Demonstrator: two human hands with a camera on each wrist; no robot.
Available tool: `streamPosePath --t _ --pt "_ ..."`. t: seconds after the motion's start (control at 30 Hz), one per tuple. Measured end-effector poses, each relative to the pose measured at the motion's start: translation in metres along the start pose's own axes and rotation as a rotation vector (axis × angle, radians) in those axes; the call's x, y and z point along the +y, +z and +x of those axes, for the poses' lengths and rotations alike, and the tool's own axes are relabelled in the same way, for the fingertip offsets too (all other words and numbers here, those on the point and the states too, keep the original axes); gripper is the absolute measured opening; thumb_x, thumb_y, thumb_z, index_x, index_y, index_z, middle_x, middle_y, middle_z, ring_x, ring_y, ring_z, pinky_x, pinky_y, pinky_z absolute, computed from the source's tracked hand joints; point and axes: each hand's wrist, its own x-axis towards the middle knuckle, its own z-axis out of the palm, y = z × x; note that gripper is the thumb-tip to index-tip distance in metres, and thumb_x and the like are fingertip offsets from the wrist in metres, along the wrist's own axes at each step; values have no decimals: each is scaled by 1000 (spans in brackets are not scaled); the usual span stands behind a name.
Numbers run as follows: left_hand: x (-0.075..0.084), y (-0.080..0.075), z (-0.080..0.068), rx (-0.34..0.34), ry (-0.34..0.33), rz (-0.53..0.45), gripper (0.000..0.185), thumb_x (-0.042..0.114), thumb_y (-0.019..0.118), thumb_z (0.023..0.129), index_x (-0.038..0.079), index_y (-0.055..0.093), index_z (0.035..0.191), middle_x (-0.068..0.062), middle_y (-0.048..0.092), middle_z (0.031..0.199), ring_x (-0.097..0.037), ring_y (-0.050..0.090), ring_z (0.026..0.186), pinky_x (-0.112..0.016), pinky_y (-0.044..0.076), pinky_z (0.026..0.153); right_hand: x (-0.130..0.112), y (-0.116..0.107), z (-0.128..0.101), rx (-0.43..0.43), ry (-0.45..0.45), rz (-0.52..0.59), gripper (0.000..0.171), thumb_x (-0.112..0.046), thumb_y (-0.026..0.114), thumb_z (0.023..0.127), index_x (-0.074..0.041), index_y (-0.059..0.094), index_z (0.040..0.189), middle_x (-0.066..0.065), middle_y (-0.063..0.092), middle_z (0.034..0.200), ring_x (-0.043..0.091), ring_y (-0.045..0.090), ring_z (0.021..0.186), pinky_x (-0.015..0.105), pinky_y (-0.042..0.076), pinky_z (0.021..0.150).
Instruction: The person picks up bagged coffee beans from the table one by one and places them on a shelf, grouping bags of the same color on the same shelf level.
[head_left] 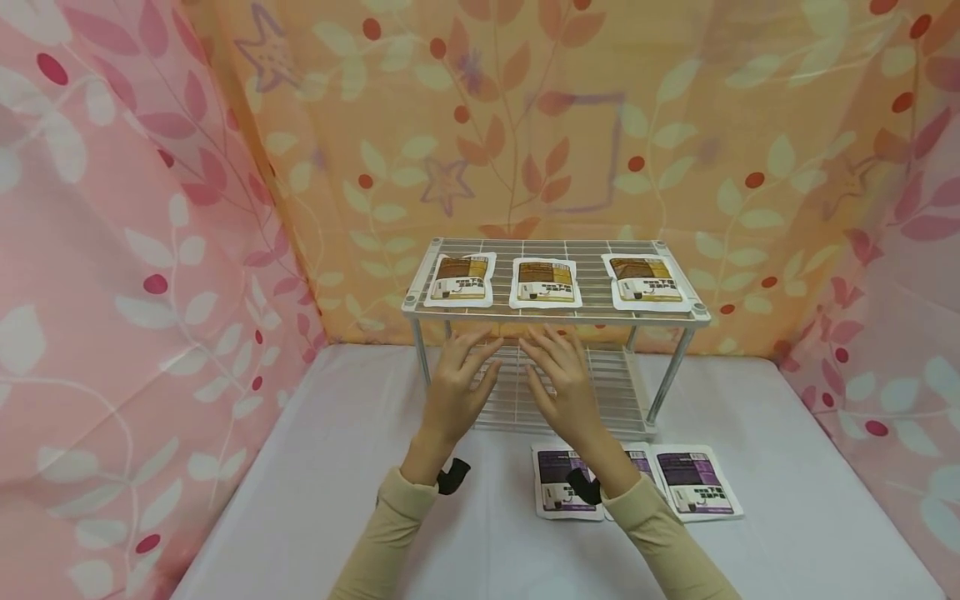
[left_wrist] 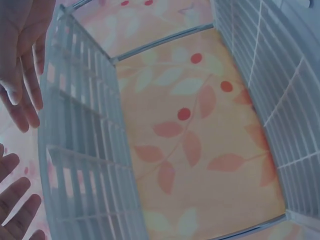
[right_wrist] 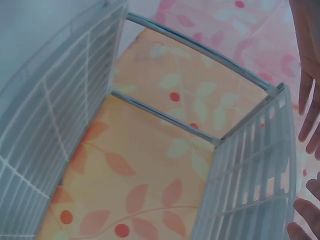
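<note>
White bars made one rack (head_left: pixel 544 316) with two shelves. Three brown-and-yellow packets (head_left: pixel 545 283) lay on its top shelf, and three purple packets (head_left: pixel 696 485) lay on the white counter (head_left: pixel 337 467) in front. The left hand (head_left: pixel 459 385) and right hand (head_left: pixel 564 385) hung near the rack, fingers apart and a little bent.

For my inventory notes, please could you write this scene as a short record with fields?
Left hand: fingers extended, holding nothing, before the rack
Right hand: likewise holding nothing
Rack: white wire, two shelves, on a white-covered table
On top: three brown-labelled packets, right one spaced wider
On table, before rack: three purple-labelled packets visible, middle one partly behind right forearm
Backdrop: leaf-patterned, orange behind, pink at sides
</note>
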Motion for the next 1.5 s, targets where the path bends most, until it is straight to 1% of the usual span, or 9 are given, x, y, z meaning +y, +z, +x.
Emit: streamPosePath --t 0.17,0.27,0.37,0.47,0.57,0.77,1.0,1.23,1.5 --pt "0 7 -10 -13 -16 -2 31 17 63 87 7 63 117 -11 54 129 -30 49 121 -48 29 109 7 -4 -13 -3 32 13 36 -27 48 96 -8 57 126 10 49 136 29 37 132 55 11 112" --pt "2 10 -15 -41 -23 -7 33 18 61 89 7 61 120 -11 51 132 -30 48 122 -45 32 108 13 -6 -20 -25 50 9 36 -23 51 95 -7 56 127 10 47 139 29 36 133 55 12 112" --pt "3 13 -20 -86 -34 2 35 20 61 90 7 59 122 -11 50 133 -28 46 123 -41 37 105 20 -8 -29 -35 62 3 38 -11 59 89 -6 56 126 13 48 137 31 37 132 54 14 113" --pt "3 17 -25 -128 -55 17 38 20 63 88 8 58 124 -9 49 133 -25 46 122 -39 38 104 25 -10 -36 -39 80 -3 42 -5 62 84 -5 57 126 14 49 135 31 38 131 53 15 112" --pt "4 20 -31 -150 -76 19 39 20 64 88 10 57 125 -9 50 133 -24 47 122 -42 35 107 28 -12 -43 -50 97 -7 42 -5 62 84 -6 57 126 15 49 135 31 37 131 55 15 112" --pt "7 28 -42 -181 -123 9 38 22 62 89 9 57 124 -9 50 132 -26 49 119 -45 40 101 33 -12 -58 -72 110 -23 43 -5 63 84 -6 56 126 18 50 132 33 38 130 59 19 108" --pt "13 35 -57 -242 -230 -19 43 22 63 89 13 52 130 -7 49 134 -24 48 120 -40 45 97 41 -14 -72 -100 122 -23 45 -5 64 83 -6 55 128 17 48 135 36 39 128 53 31 104" --pt "20 41 -72 -309 -336 -123 43 22 61 90 9 52 130 -11 52 131 -25 48 121 -42 43 99 41 -17 -86 -153 185 -24 47 -6 64 84 -4 52 130 17 45 137 39 41 124 56 37 98" --pt "25 48 -88 -463 -464 -153 46 32 55 93 11 48 133 -10 49 134 -28 44 125 -46 41 101 42 -20 -101 -230 293 -14 48 -6 60 88 -4 48 134 20 43 137 38 43 121 57 41 94"
